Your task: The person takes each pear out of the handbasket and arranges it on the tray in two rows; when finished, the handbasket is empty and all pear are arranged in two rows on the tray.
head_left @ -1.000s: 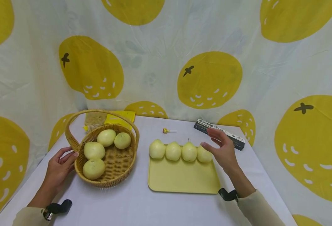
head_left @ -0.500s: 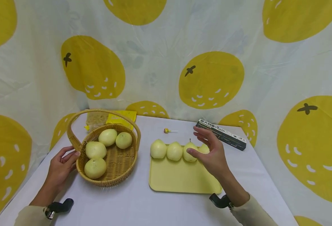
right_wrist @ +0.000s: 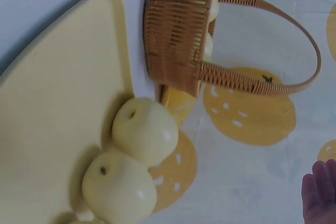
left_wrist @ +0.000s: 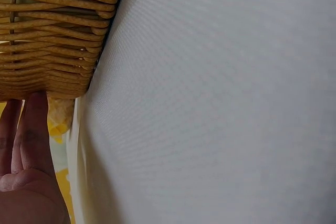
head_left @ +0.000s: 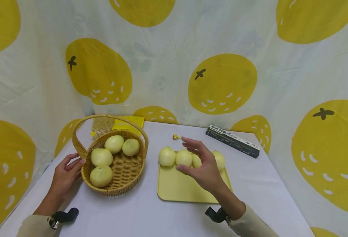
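Observation:
My left hand (head_left: 64, 176) touches the outer left side of a round wicker basket (head_left: 125, 169), near the foot of its arched handle. The left wrist view shows straight fingers (left_wrist: 35, 135) meeting the woven wall. Several pale yellow-green round fruits (head_left: 102, 157) lie in the basket, mostly along its left and back. My right hand (head_left: 204, 169) hovers over a yellow tray (head_left: 179, 187), thumb and fingers spread apart and holding nothing. Pale yellow pears (head_left: 167, 156) stand in a row along the tray's back edge; the hand partly hides the third pear (head_left: 196, 161).
Behind the basket lie a yellow packet (head_left: 136, 121) and a clear bag of tan food (head_left: 102, 124). A lollipop (head_left: 175, 137) is behind the pears. A long dark pasta box (head_left: 233, 141) sits at the back right, before a fruit-print curtain (head_left: 162, 65).
My right hand has moved left along the pear row, from the rightmost pear to in front of the third one, uncovering the rightmost. The left hand stays at the basket.

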A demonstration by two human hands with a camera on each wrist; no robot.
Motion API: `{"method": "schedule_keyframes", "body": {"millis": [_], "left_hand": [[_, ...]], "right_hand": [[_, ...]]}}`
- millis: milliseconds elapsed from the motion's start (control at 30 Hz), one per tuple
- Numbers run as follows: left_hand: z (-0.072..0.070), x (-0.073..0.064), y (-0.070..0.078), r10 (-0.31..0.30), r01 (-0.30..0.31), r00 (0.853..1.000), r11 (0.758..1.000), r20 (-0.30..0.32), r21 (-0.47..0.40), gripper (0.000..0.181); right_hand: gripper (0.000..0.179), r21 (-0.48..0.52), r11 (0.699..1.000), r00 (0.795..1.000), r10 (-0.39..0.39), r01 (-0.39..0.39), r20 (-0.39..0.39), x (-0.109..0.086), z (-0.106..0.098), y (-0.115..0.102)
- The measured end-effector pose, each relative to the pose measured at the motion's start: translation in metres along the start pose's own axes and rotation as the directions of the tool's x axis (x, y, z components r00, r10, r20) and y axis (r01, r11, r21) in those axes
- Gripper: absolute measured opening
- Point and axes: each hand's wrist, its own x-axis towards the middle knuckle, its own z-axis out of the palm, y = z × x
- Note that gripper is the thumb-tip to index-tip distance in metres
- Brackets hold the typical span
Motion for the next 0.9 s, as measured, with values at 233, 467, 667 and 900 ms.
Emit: {"method": "schedule_keyframes", "body": {"millis": [233,467,667,900], "left_hand": [[-0.001,0.001,-0.001,-0.003,0.003,1.000,1.000,0.000,0.018,0.035],[-0.002,0.000,0.000,0.010,-0.010,1.000,1.000,0.012,0.013,0.037],[-0.002,0.000,0.000,0.007,-0.007,1.000,1.000,0.007,0.016,0.036],[-0.001,0.000,0.000,-0.020,0.020,1.000,0.999,0.003,0.042,0.038]], "right_hand": [[0.081,0.063,0.997,0.997,-0.049,0.045,0.056,0.003,0.024,-0.003],[0.079,0.052,0.997,0.992,-0.059,0.054,0.108,0.007,0.048,-0.005],[0.077,0.088,0.995,0.987,-0.058,0.045,0.153,0.009,0.074,-0.005],[0.077,0.142,0.989,0.980,-0.066,0.040,0.188,0.009,0.104,-0.002]]}}
